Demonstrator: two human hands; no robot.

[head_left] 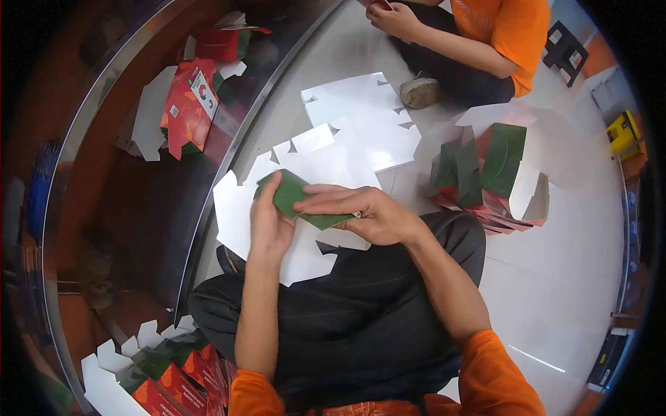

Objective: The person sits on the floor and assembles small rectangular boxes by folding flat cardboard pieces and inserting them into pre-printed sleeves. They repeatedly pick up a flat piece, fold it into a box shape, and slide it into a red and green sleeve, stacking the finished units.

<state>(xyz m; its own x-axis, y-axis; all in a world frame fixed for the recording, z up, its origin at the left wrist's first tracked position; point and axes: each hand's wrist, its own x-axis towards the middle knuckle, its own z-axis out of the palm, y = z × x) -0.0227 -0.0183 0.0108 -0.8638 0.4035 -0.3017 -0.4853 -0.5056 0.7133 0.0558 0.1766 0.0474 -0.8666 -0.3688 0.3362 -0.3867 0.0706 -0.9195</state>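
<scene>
A partly folded cardboard box (283, 192) with green outer panels is above my lap. My left hand (272, 225) grips its left edge, thumb up along the green panel. From the right, my right hand (368, 210) lies over the green part with fingers pressed together, the thumb beneath the lower edge. Under and beyond my hands lie white die-cut cardboard blanks (340, 159). Farther off is a flat stack of such white blanks (361, 114). My hands and the overlapping white flaps hide which panels belong to the held box.
Folded green and red boxes (503, 163) stand nested at my right. More red boxes (184, 378) are lined up at lower left. Red cartons (191, 104) lie on a dark surface behind a metal edge. Another person (479, 41) sits ahead, near a black stool (565, 52).
</scene>
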